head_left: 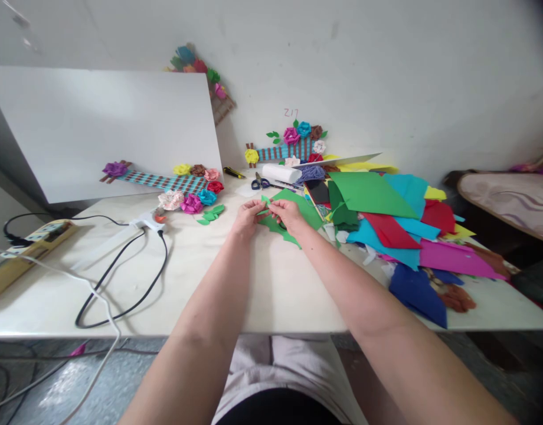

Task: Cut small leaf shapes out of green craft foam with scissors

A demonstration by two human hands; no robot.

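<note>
Both of my hands meet over the middle of the table, fingers pinched together on a small green paper piece [265,201]. My left hand [247,217] grips it from the left, and my right hand [289,215] from the right. Under and behind the hands lies a larger green paper sheet [309,210]. A small dark loop shows below my right fingers; I cannot make out what it belongs to. Left of my hands rests a small pile of green paper leaves [213,213]. Blue-handled scissors [258,183] lie just beyond the hands.
A glue gun [147,222] with a looped black cable lies left, near a power strip [32,251]. Woven pieces with paper flowers [165,182] stand behind, by a white board [103,130]. Coloured paper [378,192] heaps at right. A yellow-black cutter [234,172] and purple yarn [310,174] lie at back.
</note>
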